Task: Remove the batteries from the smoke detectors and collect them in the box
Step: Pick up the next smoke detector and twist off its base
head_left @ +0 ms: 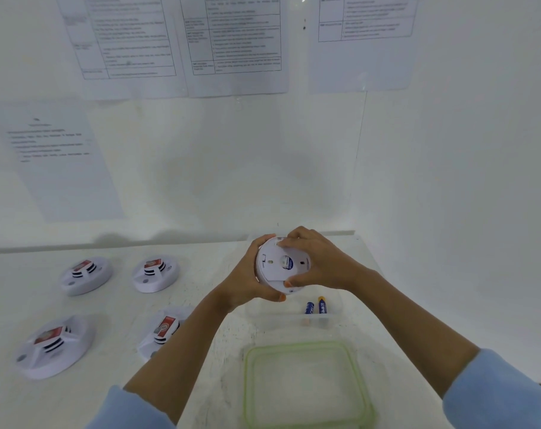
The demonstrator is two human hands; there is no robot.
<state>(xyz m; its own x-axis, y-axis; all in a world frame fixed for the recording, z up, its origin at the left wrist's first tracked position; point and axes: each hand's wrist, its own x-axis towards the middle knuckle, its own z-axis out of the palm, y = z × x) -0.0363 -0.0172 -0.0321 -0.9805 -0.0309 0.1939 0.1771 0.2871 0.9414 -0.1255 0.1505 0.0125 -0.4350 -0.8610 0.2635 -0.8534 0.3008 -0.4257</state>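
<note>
I hold a white round smoke detector (277, 265) above the table, its flat back turned toward me. My left hand (253, 281) grips its left rim from below. My right hand (317, 264) curls over its right side, fingertips on the top edge and thumb at the bottom edge. Below it stands a clear plastic box (334, 318) with two blue batteries (316, 307) lying inside. Several other white detectors with red stickers lie face up on the left: far left back (86, 274), middle back (155, 274), front left (55, 345) and one partly behind my left forearm (161, 331).
A clear lid with a green rim (306, 387) lies on the white table near the front. White walls with printed sheets stand behind and to the right, close to the box. The table's back edge runs along the wall.
</note>
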